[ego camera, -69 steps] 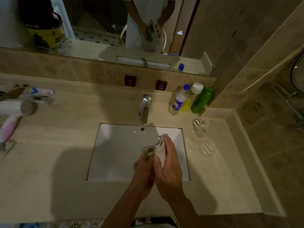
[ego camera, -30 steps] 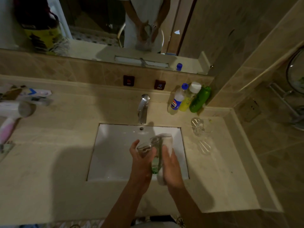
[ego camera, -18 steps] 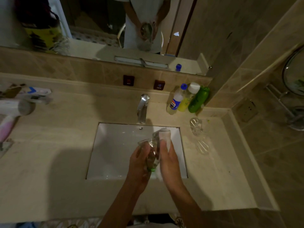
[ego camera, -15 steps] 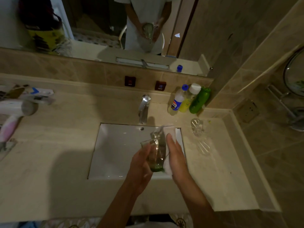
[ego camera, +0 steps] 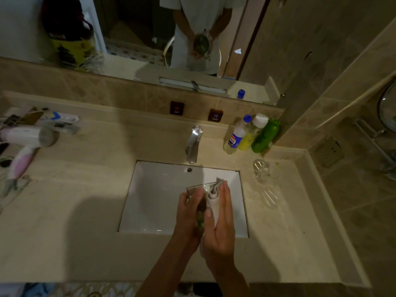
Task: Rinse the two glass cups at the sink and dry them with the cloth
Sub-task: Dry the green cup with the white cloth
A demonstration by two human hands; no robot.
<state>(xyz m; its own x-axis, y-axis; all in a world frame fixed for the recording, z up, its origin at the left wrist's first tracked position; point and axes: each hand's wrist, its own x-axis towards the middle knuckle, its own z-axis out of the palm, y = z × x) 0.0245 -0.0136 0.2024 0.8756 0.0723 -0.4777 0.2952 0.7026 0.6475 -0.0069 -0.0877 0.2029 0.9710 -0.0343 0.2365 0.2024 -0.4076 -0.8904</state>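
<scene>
Gripping a glass cup (ego camera: pixel 199 195) at lower centre, left hand (ego camera: pixel 189 215) steadied it while right hand (ego camera: pixel 220 219) pressed the cloth (ego camera: pixel 214 200) against it.

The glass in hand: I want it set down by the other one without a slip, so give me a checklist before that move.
1. Left hand grips the glass: ok.
2. Right hand presses the cloth against it: ok.
3. Glass fully dry: cannot tell.
4. Faucet off, no stream visible: ok.
5. Bare counter near the second glass: ok.
6. Second glass standing apart from the bottles: ok.
</scene>
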